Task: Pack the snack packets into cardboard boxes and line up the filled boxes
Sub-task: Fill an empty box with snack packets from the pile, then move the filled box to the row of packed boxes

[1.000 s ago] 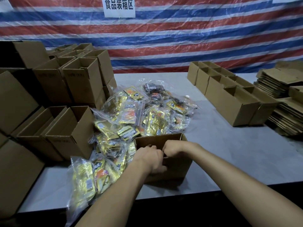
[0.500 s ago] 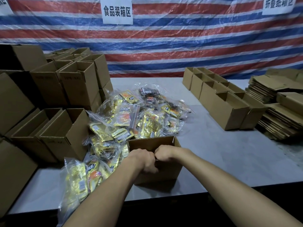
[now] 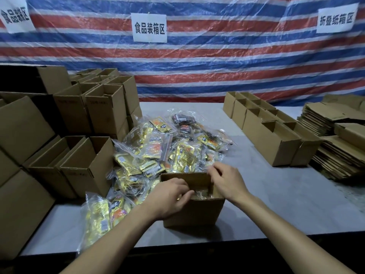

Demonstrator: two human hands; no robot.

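Found left hand (image 3: 171, 196) at near-left rim of box (image 3: 194, 213), fingers curled down into opening. Cannot tell whether anything is pinched; tips hidden. Found right hand (image 3: 225, 180) above box's 2 o'clock corner, fingers loosely spread and blurred, gripping nothing visible.

Located box at 6 o'clock on table (image 3: 276, 194), close to near edge, upright, top open. Noted packets (image 3: 201, 193) glinting inside, below rim.

Judged packets light, soft and slippery in their film, and likely to slide from a loose grasp. Recommend pinching at a sealed edge or scooping flat from beneath. Avoid crushing; contents possibly brittle. Judged box stiff and light even when filled. Recommend palms on two opposite walls, not a pull on the rim.

Recorded box as plain brown corrugated card with no marking visible on near wall. Recorded packets as gold and orange sachets bundled in clear bags, with a few dark ones at far side of pile (image 3: 167, 149).

Noted pile at 12 o'clock of box, touching its far wall and spilling round to 9 o'clock. Noted stack (image 3: 87, 167) of open boxes at 9 to 10 o'clock and row (image 3: 276, 143) of open boxes at 2 o'clock. Noted flats (image 3: 335, 155) at 3 o'clock. Noted striped tarp (image 3: 217, 66) with signs (image 3: 149, 27) behind.
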